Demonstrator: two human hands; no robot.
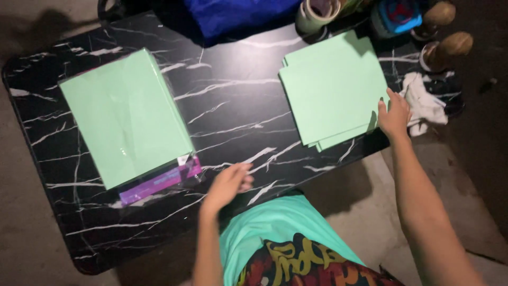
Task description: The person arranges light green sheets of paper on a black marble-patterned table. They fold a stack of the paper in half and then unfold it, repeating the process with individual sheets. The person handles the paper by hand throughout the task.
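Counter point(233, 106) — black marbled, carrying a wrapped paper pack point(124, 116) at left. Loose green sheets point(333, 87) — stacked unevenly at right, edge touched by the open right hand point(394, 114); the stack could be fanned or pushed off. Left hand point(227, 185) — open, empty, blurred above the near edge.

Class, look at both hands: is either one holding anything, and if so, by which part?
Nothing is gripped. The right hand rests its fingers on the right edge of the loose green paper stack; the left hand hovers open over the table.
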